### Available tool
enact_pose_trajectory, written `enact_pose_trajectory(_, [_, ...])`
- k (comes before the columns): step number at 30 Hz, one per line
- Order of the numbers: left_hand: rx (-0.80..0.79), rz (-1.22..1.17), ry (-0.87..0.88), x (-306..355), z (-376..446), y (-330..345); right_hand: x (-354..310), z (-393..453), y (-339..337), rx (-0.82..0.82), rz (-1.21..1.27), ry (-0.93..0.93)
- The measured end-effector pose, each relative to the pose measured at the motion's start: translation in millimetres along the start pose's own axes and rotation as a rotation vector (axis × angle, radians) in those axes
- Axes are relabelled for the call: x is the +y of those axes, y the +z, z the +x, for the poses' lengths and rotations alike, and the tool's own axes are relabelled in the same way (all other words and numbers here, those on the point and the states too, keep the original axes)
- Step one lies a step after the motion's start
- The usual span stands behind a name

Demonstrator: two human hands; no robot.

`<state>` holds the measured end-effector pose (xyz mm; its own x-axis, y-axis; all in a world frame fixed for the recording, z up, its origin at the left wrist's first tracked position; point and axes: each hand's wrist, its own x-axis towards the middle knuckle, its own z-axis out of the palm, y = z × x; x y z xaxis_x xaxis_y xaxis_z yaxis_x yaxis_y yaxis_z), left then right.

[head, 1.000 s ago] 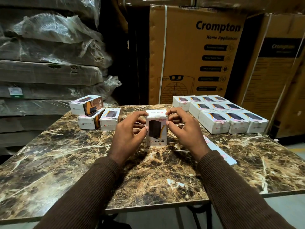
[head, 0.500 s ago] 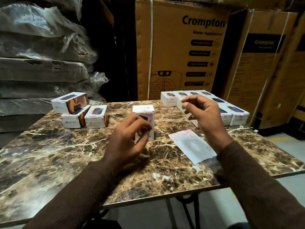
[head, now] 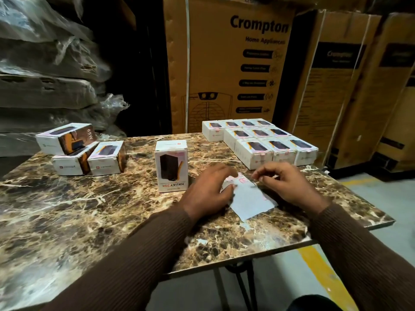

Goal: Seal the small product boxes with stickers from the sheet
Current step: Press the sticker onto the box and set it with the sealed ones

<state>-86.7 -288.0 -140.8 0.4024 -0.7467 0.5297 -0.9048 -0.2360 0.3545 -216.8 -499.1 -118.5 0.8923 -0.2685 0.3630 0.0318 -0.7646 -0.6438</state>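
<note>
Partly under left hand (head: 207,190): sticker sheet (head: 247,199), blurred.

Upright box (head: 171,165) stands left of sticker sheet (head: 247,199) on table (head: 67,209).

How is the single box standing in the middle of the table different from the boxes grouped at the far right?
The standing box is upright on its end, alone, its tall printed face toward the camera. The grouped boxes lie flat in tight rows, touching each other, printed faces up. The standing box is left of the sticker sheet; the grouped boxes are beyond it. Both are white with the same dark product picture.
</note>
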Motion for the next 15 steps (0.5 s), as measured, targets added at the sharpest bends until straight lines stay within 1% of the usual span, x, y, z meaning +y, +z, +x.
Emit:
enact_pose_trajectory(2, [-0.052,0.012,0.013,3.0,7.3,5.8,8.7,-1.6,-7.7,-0.037,-0.055,-0.024])
enact_pose_trajectory(4, [-0.104,0.025,0.027,8.1,13.1,12.2,15.3,-4.6,-15.3,-0.119,-0.086,-0.066])
enact_pose_trajectory(7, [-0.176,0.024,0.039,11.7,15.6,21.8,21.1,-12.3,-21.3,-0.228,-0.06,-0.123])
enact_pose_trajectory(9, [-0.202,0.036,0.042,9.8,14.5,24.3,25.9,-18.0,-22.3,-0.234,-0.014,-0.151])
enact_pose_trajectory(12, [-0.2,0.043,0.036,8.9,12.2,24.0,31.0,-25.3,-20.1,-0.192,0.045,-0.172])
enact_pose_trajectory(15, [-0.159,0.056,0.041,11.8,9.8,24.2,30.2,-25.5,-18.3,-0.166,0.003,-0.21])
